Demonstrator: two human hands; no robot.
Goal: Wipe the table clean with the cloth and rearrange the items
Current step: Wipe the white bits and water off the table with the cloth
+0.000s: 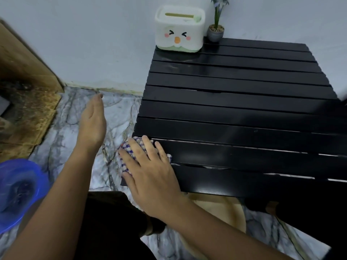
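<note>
Marble-pattern floor (116, 113) under low black slatted table (244, 113), pale wall behind. Tissue box (179, 29) with cartoon face on table's far left corner, small potted plant (216, 30) just beside it. Right hand (150, 171) flat, fingers spread, pressing checked cloth (127, 156) on table's near left corner. Left hand (93, 122) held over floor, fingers straight and together, holding nothing. Blue basin (16, 192) at left edge.

Home room; marble floor (116, 113), tissue box (179, 29)

Right hand (150, 171) presses cloth (129, 154) on table (234, 109).
</note>
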